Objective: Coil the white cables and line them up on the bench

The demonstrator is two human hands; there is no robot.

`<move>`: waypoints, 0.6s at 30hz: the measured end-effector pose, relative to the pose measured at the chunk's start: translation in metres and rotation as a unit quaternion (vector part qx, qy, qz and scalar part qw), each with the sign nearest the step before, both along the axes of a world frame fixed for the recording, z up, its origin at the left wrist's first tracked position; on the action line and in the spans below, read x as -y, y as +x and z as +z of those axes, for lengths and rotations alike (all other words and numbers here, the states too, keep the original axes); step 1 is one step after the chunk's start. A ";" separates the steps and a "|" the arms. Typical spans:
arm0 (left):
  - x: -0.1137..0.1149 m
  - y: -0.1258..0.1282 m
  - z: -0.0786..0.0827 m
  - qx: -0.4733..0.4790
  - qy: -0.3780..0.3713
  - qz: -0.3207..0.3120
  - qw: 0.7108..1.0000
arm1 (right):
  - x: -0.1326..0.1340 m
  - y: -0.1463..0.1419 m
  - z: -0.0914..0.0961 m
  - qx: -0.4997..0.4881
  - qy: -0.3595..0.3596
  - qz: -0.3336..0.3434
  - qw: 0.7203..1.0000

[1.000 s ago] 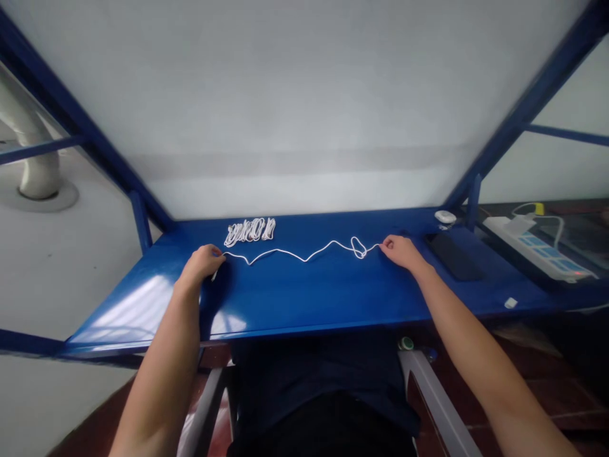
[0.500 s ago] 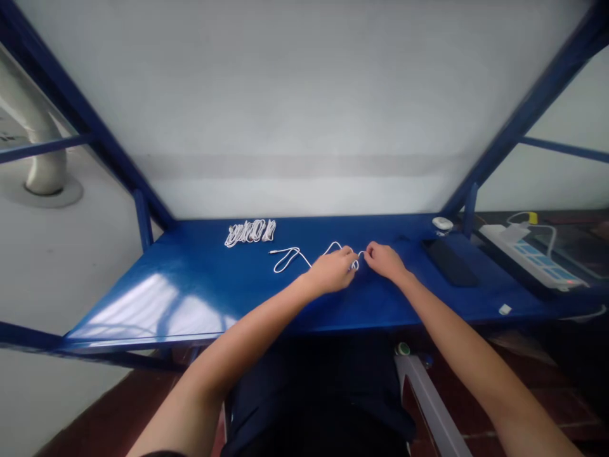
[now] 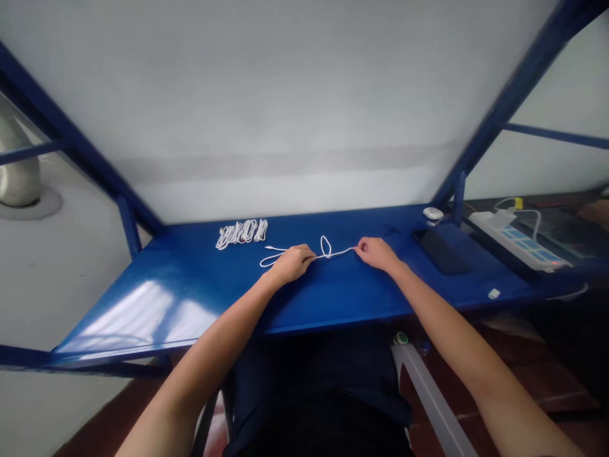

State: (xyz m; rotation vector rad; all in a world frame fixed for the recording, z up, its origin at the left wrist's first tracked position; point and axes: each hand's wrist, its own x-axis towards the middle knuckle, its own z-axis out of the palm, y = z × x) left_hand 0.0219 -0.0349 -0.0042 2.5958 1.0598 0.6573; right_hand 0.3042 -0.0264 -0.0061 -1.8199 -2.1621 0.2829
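Holds the cord (image 3: pixel 328 256) in both hands at the middle of the desk (image 3: pixel 309 304). Pinches it partway along with the left grip (image 3: pixel 294 261), closed firmly around it, back of the hand up. Pinches it again with the right grip (image 3: pixel 375 254), likewise closed, well apart from the left; cannot make out the cord's end there, hidden from view. Runs the cord nearly straight from one grip to the other, with one rounded loop in it, nearer to the left grip and turned toward the far edge. Cannot tell about contact between this stretch and the desk. Has the rest of the cord lying to the left of the left grip, in a wide bend with a slim tip at the free end.

Has the bundles (image 3: pixel 242 233), white and coiled, in a row farther back, beyond that tip; cannot count them surely. Has the phone (image 3: pixel 440 252), dark and flat, to the right of the right grip, apart from it, with the case (image 3: pixel 432 213), white and rounded, behind near the far edge, and the block (image 3: pixel 494 294), small and white, toward the front. Has the power strip (image 3: pixel 521 240) past the phone, showing a red light.
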 end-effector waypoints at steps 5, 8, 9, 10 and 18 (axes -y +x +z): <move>0.004 0.000 0.002 0.036 0.017 0.033 0.999 | 0.001 -0.001 0.001 0.014 0.008 0.013 1.000; 0.007 0.000 0.004 0.047 0.033 0.039 0.998 | 0.000 -0.002 -0.001 0.025 0.013 0.026 0.999; 0.008 -0.001 0.006 0.050 0.037 0.042 0.997 | 0.000 -0.002 -0.002 0.029 0.015 0.032 0.999; 0.008 -0.002 0.007 0.054 0.039 0.045 0.997 | -0.001 -0.002 -0.003 0.035 0.017 0.039 0.998; 0.007 -0.029 0.021 0.141 0.042 0.100 0.984 | -0.008 0.013 -0.008 0.061 0.030 -0.018 0.997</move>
